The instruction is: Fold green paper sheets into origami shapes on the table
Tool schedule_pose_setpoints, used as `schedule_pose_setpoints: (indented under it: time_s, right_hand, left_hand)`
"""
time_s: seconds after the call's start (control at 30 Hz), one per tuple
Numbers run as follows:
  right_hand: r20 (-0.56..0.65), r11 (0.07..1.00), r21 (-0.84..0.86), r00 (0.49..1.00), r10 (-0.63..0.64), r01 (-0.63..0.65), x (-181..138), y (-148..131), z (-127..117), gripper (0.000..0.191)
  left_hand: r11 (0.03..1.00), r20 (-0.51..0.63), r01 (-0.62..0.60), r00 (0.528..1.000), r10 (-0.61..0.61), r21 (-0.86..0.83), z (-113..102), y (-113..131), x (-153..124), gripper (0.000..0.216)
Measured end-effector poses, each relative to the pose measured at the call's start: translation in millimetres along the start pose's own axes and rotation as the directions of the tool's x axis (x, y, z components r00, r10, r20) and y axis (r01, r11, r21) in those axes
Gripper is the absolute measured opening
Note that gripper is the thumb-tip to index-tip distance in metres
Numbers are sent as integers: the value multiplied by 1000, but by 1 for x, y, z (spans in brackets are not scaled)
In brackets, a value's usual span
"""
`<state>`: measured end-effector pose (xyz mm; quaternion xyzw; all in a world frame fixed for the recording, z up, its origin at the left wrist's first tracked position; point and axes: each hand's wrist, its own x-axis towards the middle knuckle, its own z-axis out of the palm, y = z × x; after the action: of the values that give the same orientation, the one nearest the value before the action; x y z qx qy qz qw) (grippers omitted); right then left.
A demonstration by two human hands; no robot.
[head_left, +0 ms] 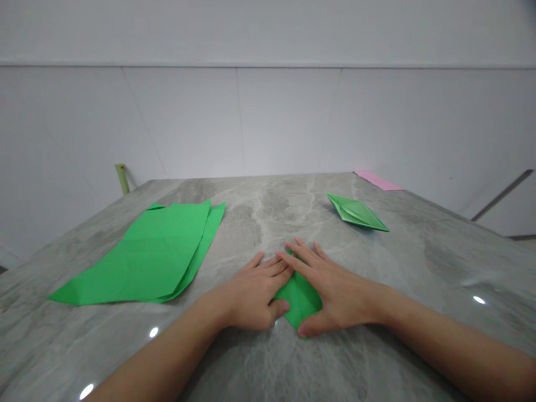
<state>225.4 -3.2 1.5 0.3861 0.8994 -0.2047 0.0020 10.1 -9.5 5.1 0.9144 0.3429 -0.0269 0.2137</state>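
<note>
A small folded piece of green paper [298, 300] lies on the grey marble table [268, 212] near the front middle. My left hand [253, 290] rests flat on its left side, fingers stretched forward and thumb touching the paper's edge. My right hand [330, 287] presses flat on its right side, fingers extended and crossing over the left fingertips, thumb at the paper's near corner. Most of the paper is hidden under both hands.
A stack of flat green paper sheets [146, 257] lies at the left. A folded green paper boat shape [355, 212] sits at the back right, with a pink sheet [379, 180] beyond it at the table's far edge. A white wall stands behind.
</note>
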Motion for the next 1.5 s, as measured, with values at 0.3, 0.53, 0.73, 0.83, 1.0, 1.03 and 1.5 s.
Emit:
schedule_pose_setpoints:
  time_s: [0.3, 0.53, 0.73, 0.83, 1.0, 1.03, 1.5]
  right_hand:
    - [-41, 994, 41, 994, -100, 102, -1, -3, 6, 134]
    - [-111, 998, 35, 993, -42, 47, 2, 8, 9, 128]
    - [-158, 999, 15, 986, -46, 49, 5, 12, 10, 127]
    - [-200, 999, 29, 980, -15, 21, 8, 17, 10, 122]
    - [-256, 998, 37, 965, 64, -56, 11, 23, 9, 114]
    - [-269, 997, 45, 960, 77, -68, 11, 24, 9, 112]
    - [-485, 985, 124, 859, 168, -122, 17, 35, 12, 76]
  left_hand:
    - [998, -43, -50, 998, 48, -45, 3, -4, 1, 78]
    - [993, -33, -90, 996, 88, -72, 2, -8, -1, 85]
    - [998, -31, -45, 999, 43, -53, 4, -8, 0, 87]
    - [999, -31, -26, 999, 25, -46, 3, -9, 0, 85]
    - [999, -23, -27, 999, 26, -44, 1, -8, 0, 81]
    - [998, -32, -34, 999, 32, -48, 1, -8, -1, 80]
    - [990, -16, -71, 997, 70, -119, -7, -12, -1, 45]
